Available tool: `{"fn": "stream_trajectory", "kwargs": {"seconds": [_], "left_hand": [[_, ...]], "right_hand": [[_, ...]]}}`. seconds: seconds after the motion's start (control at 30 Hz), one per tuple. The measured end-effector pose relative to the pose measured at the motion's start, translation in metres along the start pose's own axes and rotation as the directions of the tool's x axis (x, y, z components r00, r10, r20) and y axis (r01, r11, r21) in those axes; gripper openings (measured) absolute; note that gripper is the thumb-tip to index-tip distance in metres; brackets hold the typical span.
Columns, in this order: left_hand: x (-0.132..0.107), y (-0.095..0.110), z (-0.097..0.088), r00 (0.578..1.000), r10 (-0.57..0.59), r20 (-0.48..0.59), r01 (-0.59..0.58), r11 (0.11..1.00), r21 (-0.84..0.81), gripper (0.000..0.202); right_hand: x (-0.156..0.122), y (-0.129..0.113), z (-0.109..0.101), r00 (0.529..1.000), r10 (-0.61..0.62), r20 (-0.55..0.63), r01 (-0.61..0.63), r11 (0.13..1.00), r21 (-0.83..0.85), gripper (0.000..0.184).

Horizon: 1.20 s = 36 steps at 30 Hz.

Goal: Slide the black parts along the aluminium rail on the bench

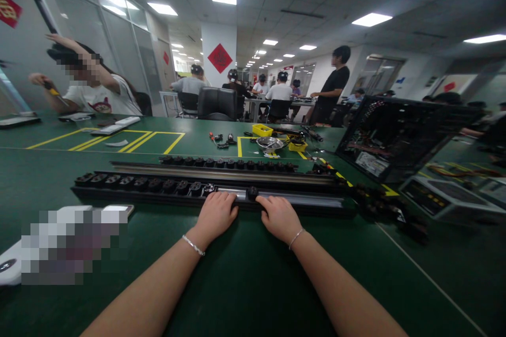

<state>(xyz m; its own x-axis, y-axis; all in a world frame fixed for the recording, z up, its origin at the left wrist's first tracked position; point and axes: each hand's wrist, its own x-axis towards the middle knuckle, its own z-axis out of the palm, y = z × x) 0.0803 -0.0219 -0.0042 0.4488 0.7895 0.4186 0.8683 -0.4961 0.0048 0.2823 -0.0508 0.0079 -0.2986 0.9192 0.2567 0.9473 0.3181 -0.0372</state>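
Observation:
A long black power strip (154, 187) lies across the green table in front of me. Round socket modules fill its left part, and a bare metal channel shows on the right. My left hand (216, 216) is closed over the strip's front edge, just right of the row of sockets. A single socket module (252, 193) sits apart in the channel, between my hands. My right hand (281, 217) grips the strip's front edge with curled fingers, a fingertip close to that module. The undersides of both hands are hidden. Behind lies a second strip with sockets (231, 164).
Loose black sockets (395, 210) lie in a heap at right, by an open computer case (395, 137) and a power supply box (450, 197). Farther back are a metal bowl (270, 144) and a yellow bin (262, 130). A co-worker (95, 87) sits at left.

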Motion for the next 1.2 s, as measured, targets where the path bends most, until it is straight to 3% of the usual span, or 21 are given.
{"fn": "stream_trajectory", "kwargs": {"seconds": [1.2], "left_hand": [[0.000,-0.003,0.003,1.000,0.002,-0.006,-0.002,1.000,-0.016,0.025]], "right_hand": [[-0.003,0.012,-0.004,0.999,-0.003,0.043,0.004,1.000,-0.008,0.040]]}}
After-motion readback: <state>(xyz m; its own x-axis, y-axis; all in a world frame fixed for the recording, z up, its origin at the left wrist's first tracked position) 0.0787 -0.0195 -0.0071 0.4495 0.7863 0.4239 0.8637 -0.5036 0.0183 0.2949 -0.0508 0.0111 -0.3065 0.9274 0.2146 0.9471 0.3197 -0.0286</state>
